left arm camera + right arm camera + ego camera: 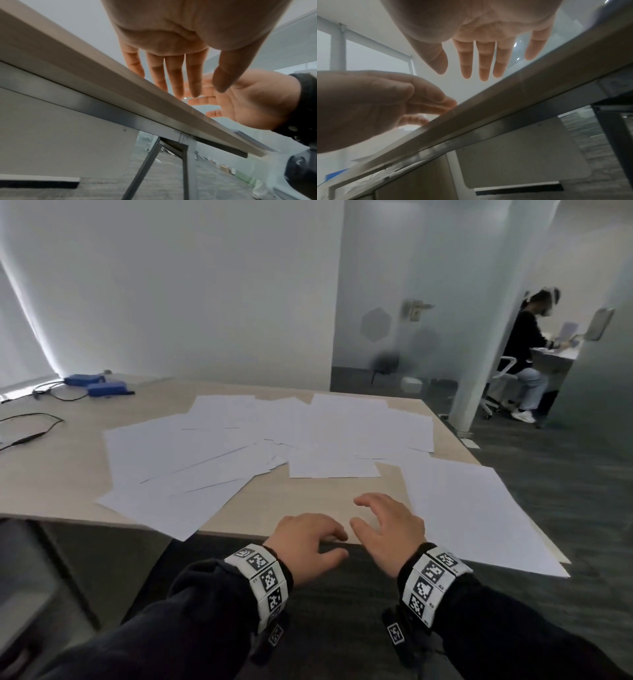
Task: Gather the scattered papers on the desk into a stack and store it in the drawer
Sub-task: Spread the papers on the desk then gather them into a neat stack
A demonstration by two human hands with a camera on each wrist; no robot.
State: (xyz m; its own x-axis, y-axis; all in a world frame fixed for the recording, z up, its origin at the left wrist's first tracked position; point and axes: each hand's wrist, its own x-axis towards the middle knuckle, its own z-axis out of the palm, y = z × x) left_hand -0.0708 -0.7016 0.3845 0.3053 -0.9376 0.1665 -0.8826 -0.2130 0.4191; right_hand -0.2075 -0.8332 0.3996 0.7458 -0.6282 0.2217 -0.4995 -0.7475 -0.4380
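Several white paper sheets (pixel 260 436) lie scattered and overlapping across the light wood desk (pixel 308 498). One sheet (pixel 479 508) hangs over the desk's right front corner, another (pixel 164 508) juts past the front edge at the left. My left hand (pixel 308 539) hovers at the desk's front edge, fingers loosely bent, holding nothing. My right hand (pixel 387 525) is just beside it over bare desk, fingers spread and empty. The wrist views show both palms, the left hand (pixel 171 75) and the right hand (pixel 479 56), above the desk edge (pixel 120 81). No drawer front is plainly visible.
Two blue boxes (pixel 96 385) with black cables (pixel 30 433) sit at the desk's far left. A grey cabinet (pixel 34 594) stands under the desk at the left. A seated person (pixel 527 354) works behind a glass partition at the right. Metal desk legs (pixel 187 162) stand underneath.
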